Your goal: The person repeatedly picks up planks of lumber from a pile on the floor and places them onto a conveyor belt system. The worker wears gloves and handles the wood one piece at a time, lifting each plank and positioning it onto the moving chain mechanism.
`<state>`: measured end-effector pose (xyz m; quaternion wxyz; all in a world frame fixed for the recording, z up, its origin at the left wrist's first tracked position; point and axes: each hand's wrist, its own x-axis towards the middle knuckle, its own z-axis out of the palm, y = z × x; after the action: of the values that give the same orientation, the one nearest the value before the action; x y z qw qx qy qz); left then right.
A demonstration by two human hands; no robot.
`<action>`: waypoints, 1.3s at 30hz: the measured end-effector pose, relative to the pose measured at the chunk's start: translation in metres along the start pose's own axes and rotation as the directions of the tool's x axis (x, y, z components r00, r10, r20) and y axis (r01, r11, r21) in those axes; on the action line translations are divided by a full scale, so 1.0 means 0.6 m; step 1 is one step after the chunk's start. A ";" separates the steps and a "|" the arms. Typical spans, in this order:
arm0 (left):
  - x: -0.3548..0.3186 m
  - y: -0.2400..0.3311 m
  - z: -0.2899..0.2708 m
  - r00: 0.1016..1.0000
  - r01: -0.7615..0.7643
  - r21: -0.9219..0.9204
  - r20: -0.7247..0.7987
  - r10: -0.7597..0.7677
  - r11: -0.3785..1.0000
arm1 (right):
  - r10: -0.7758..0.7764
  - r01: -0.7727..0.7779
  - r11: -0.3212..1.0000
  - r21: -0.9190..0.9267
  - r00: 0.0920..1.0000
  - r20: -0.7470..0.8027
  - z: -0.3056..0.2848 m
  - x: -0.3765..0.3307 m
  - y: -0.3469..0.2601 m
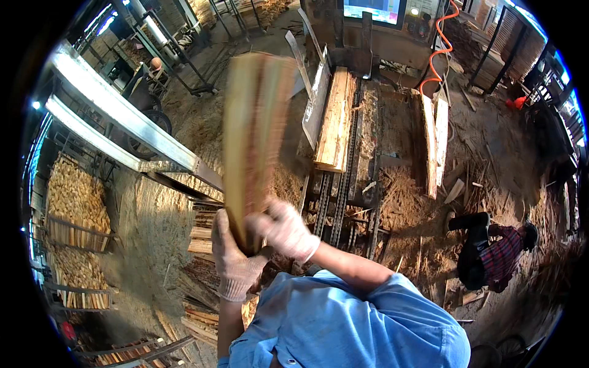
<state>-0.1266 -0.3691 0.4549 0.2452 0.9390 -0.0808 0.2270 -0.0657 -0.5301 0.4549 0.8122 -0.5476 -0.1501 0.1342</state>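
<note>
A long length of pale sawn timber (254, 135) with a reddish-brown streak stands up in front of me, blurred by motion. Whether it is one piece or several boards together I cannot tell. My left hand (236, 264), in a light knitted glove, is closed around its lower end from the left. On the right side of that end, my right hand (285, 232) lies against the wood with its gloved fingers curled, partly smeared. Beyond my hands, a stack of wooden boards (336, 119) rests on a chain conveyor (331, 211) beside a metal guide plate (316, 104).
Long planks (431, 147) lie right of the conveyor under an orange coiled hose (440, 49). A person in a checked shirt (500, 257) is low down at the right. Metal beams (129, 122) cross on the left, near stacked timber (76, 196). A lit screen (374, 11) is far ahead.
</note>
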 end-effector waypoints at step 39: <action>-0.694 -0.244 -0.007 -0.131 0.892 -0.388 0.272 -0.953 -0.233 | -0.077 -0.644 0.301 -0.703 0.719 -0.691 -0.481 0.345 0.119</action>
<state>-0.4579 -0.2232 0.2020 0.5474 0.5662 0.6162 -0.0014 0.2334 -0.6701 0.3061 0.3169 -0.9310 0.1809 -0.0058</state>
